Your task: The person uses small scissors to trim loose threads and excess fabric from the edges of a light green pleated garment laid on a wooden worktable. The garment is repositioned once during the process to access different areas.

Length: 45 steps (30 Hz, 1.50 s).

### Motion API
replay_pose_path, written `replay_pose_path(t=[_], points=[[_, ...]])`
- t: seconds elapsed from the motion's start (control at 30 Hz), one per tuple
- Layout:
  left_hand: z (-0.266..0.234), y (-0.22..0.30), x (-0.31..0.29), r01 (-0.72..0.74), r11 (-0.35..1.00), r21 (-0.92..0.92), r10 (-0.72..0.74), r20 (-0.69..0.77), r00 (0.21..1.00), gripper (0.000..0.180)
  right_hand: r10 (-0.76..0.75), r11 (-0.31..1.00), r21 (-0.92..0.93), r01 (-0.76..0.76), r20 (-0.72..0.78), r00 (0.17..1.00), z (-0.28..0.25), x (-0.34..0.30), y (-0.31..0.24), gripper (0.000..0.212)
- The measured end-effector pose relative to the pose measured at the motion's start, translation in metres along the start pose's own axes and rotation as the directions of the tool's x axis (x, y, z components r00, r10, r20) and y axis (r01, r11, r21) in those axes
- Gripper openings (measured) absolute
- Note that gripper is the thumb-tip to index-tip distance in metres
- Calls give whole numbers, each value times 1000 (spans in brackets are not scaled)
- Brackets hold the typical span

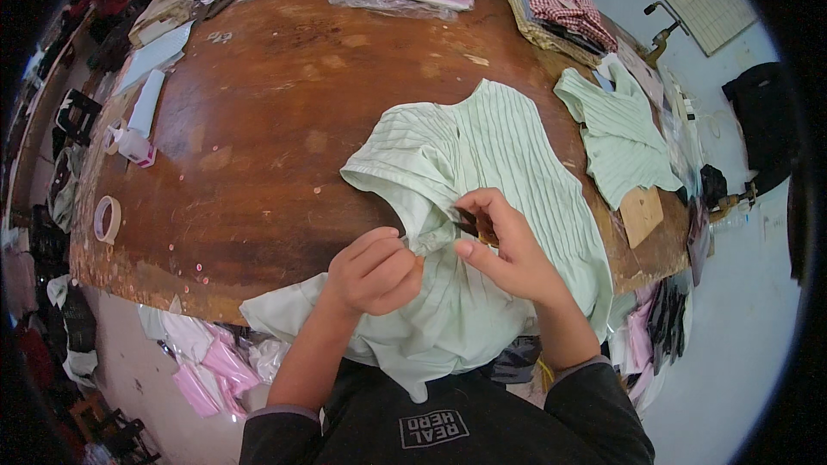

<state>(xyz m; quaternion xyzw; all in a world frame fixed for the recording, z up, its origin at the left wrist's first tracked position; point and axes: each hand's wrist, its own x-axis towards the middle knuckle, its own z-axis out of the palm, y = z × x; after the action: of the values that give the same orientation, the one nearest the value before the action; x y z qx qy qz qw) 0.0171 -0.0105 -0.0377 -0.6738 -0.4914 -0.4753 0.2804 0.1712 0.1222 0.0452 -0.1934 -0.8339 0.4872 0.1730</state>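
Left grip (376, 271): mint garment (525, 155). Right grip (508, 248): dark tool (466, 222).

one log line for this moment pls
left hand: closed on pale green garment | right hand: holding small dark tool near it | surface: brown table

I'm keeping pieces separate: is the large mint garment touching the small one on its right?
Apart: the head view shows a strip of brown table between the large garment and the small garment.
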Motion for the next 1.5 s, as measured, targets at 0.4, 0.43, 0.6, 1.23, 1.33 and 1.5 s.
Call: replay_pose_path(t=[0.4,0.43,0.6,1.23,1.33,1.5], points=[[0,2,-2,-13,1000,3,14,-19,1000,20,-124,927,-331,176,172,977,-11,-1,-15,26],[-1,2,-2,-18,1000,1,18,-14,1000,20,-117,924,-341,172,176,977,-10,0,-15,25],[-3,4,-1,-33,999,25,33,-5,999,19,-106,949,-276,154,181,978,-9,2,-11,21],[-2,5,-2,-39,999,21,39,2,999,22,-151,928,-300,221,240,959,-11,10,-8,20],[0,4,-2,1,1000,2,-1,-25,1000,22,-130,941,-280,188,212,969,-12,8,-6,19],[0,2,-3,51,998,-47,-53,-41,998,22,-373,832,-395,390,122,920,-9,2,2,23]])
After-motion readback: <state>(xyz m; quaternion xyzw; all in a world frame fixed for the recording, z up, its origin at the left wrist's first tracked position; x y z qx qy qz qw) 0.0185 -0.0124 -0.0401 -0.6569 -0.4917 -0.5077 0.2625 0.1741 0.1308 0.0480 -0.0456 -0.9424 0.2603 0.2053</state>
